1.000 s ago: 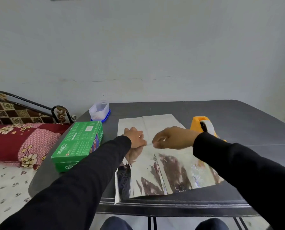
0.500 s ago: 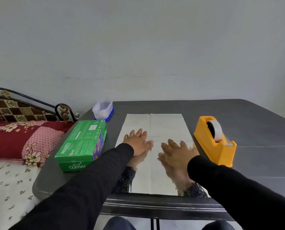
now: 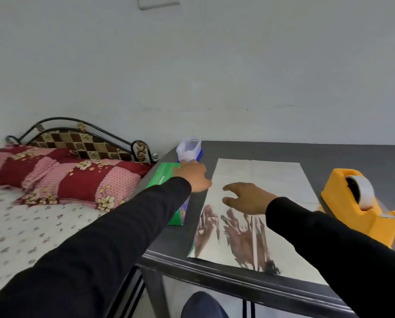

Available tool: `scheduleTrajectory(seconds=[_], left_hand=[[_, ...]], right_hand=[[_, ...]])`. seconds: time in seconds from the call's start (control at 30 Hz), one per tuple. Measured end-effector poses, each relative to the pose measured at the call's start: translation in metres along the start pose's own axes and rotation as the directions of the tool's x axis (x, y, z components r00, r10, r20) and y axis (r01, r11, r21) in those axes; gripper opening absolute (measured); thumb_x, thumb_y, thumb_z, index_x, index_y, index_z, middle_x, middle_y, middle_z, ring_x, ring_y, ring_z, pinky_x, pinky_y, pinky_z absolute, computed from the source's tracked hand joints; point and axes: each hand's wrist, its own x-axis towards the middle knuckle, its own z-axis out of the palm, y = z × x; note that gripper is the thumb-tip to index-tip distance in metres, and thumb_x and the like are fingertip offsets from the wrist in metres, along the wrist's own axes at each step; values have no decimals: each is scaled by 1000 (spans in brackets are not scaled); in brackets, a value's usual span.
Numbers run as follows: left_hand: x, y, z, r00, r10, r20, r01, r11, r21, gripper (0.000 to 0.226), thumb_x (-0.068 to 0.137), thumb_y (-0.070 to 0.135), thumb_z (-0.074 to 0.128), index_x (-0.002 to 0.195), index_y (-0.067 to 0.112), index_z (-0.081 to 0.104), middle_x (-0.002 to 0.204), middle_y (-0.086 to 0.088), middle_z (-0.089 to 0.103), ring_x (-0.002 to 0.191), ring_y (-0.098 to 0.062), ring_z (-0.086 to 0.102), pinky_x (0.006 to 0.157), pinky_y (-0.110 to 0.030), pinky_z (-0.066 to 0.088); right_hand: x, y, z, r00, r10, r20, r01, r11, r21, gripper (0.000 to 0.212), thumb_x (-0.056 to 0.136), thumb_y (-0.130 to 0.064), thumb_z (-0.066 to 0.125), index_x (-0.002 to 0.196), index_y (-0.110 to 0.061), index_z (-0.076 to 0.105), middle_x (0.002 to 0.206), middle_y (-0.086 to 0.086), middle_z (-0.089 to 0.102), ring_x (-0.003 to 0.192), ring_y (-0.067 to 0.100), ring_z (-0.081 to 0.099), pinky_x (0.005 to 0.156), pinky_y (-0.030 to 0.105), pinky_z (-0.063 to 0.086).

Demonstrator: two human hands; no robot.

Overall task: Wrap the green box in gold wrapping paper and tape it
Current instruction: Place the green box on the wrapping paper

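The green box point(image 3: 163, 176) lies at the table's left edge, mostly covered by my left sleeve. My left hand point(image 3: 190, 174) is on the box's far end, thumb on the side facing the paper; its fingers are hidden behind the hand. The wrapping paper point(image 3: 263, 174) lies flat beside the box, shiny and mirror-like near me, pale at the far end. My right hand point(image 3: 244, 198) hovers just above the middle of the paper with fingers loosely spread, holding nothing. An orange tape dispenser point(image 3: 361, 210) with a white roll stands right of the paper.
A small clear plastic container point(image 3: 189, 148) with a blue base sits beyond the box. The dark grey table point(image 3: 318, 150) stretches behind and to the right. A bed with red patterned pillows point(image 3: 81, 180) adjoins the table's left side, against the wall.
Both hands lifted off the paper, where they lay flat. My left hand went left onto the green box; my right hand rose slightly. The view swung left toward the bed.
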Motion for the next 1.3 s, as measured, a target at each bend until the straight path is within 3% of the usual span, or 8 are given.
scheduleTrajectory(seconds=[0.27, 0.43, 0.57, 0.67, 0.8, 0.93, 1.1, 1.3], left_hand=[[-19, -52, -2, 910, -388, 147, 415, 862, -292, 133, 48, 63, 79, 157, 14, 22, 146, -14, 47, 133, -35, 47, 102, -41, 50], [-18, -43, -15, 970, -244, -11, 215, 875, -433, 118, 48, 52, 87, 145, 9, 36, 134, -7, 52, 122, -28, 54, 92, -36, 51], [-13, -8, -31, 999, 30, -34, -44, 847, -530, 88, 55, 35, 89, 129, 23, 45, 121, 0, 54, 105, -18, 55, 71, -30, 47], [-5, 16, -30, 988, 152, -31, -146, 849, -508, 88, 53, 38, 89, 130, 29, 46, 128, 3, 54, 110, -17, 56, 92, -37, 52], [5, 41, -16, 992, 114, -62, -127, 758, -639, 106, 58, 47, 92, 148, 22, 41, 147, 1, 42, 132, -22, 47, 108, -41, 45], [7, 59, 5, 978, 69, 197, 157, 384, -910, 85, 59, 41, 87, 135, 20, 54, 142, -3, 54, 128, -31, 55, 108, -54, 45], [6, 66, 26, 987, -10, 162, 154, 369, -917, 75, 82, 17, 76, 150, 17, 43, 138, -7, 55, 121, -25, 58, 100, -41, 51], [1, 68, 37, 993, 3, 122, 110, 412, -905, 76, 86, 13, 73, 154, 19, 40, 147, -8, 50, 126, -26, 55, 105, -41, 48]], right_hand=[[42, -64, -8, 998, 31, -56, -12, 947, 320, 63, 100, -47, 57, 155, -19, 42, 159, 3, 44, 144, 23, 42, 111, 27, 35], [43, -49, -20, 945, 271, -184, -80, 735, 674, 79, 89, -48, 73, 155, -24, 37, 148, 7, 49, 131, 28, 51, 94, 39, 51], [26, -7, -36, 902, 431, -20, -122, 300, 946, 70, 78, -45, 83, 136, -20, 51, 127, 8, 62, 102, 31, 65, 77, 44, 58], [5, 17, -38, 889, 458, 13, -72, 113, 991, 51, 81, -28, 85, 120, -6, 61, 96, 14, 71, 72, 30, 71, 62, 41, 63], [-17, 56, -26, 771, 635, -37, 35, 15, 999, 58, 80, -32, 85, 123, -7, 54, 105, 18, 72, 82, 34, 76, 68, 56, 63], [-40, 80, -11, 730, 682, -46, -4, 71, 997, 66, 81, -49, 79, 127, -10, 50, 117, 15, 68, 93, 32, 74, 66, 45, 63], [-56, 102, -17, 720, 679, -141, -409, 580, 704, 83, 87, -74, 56, 134, -7, 54, 125, 12, 64, 102, 32, 64, 83, 40, 55], [-55, 112, -3, 755, 646, -111, -434, 620, 654, 77, 88, -71, 60, 125, -4, 59, 117, 12, 69, 97, 28, 67, 77, 36, 58]])
